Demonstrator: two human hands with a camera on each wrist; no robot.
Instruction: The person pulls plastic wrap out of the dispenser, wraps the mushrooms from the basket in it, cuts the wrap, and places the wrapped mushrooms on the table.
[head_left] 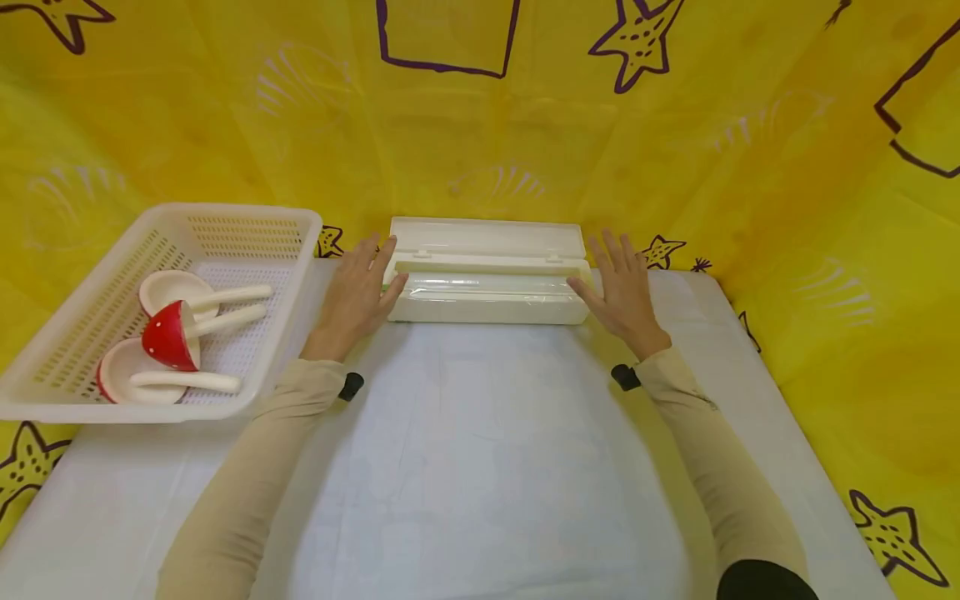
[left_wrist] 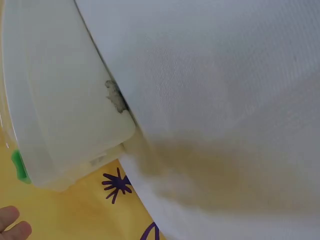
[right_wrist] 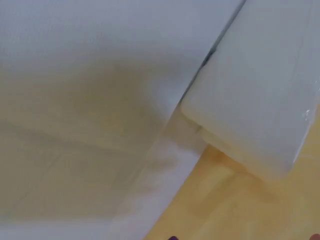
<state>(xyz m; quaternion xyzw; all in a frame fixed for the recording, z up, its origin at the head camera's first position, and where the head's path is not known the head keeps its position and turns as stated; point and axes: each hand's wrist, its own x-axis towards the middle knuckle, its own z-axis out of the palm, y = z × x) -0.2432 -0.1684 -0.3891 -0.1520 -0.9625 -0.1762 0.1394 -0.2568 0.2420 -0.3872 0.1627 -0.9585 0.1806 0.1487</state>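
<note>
A white cling film dispenser (head_left: 487, 312) sits at the back of the table with its lid (head_left: 487, 237) raised. Inside lies a roll of clear film (head_left: 487, 284). At the dispenser's left end is my left hand (head_left: 351, 292), fingers spread and thumb over the front corner. My right hand (head_left: 624, 293) is at the other end in a similar pose. Whether either hand touches the box, I cannot tell. The left wrist view shows the dispenser's end (left_wrist: 70, 100) with a green piece (left_wrist: 20, 166) and two fingertips (left_wrist: 17, 231). Its opposite end (right_wrist: 250, 90) appears in the right wrist view.
On the left stands a white plastic basket (head_left: 240, 210) holding three red-and-white ladles (head_left: 169, 335), mushroom-like with white spots. White cloth (head_left: 480, 450) covers the table. A yellow patterned curtain (head_left: 480, 125) hangs right behind the dispenser and along the right side.
</note>
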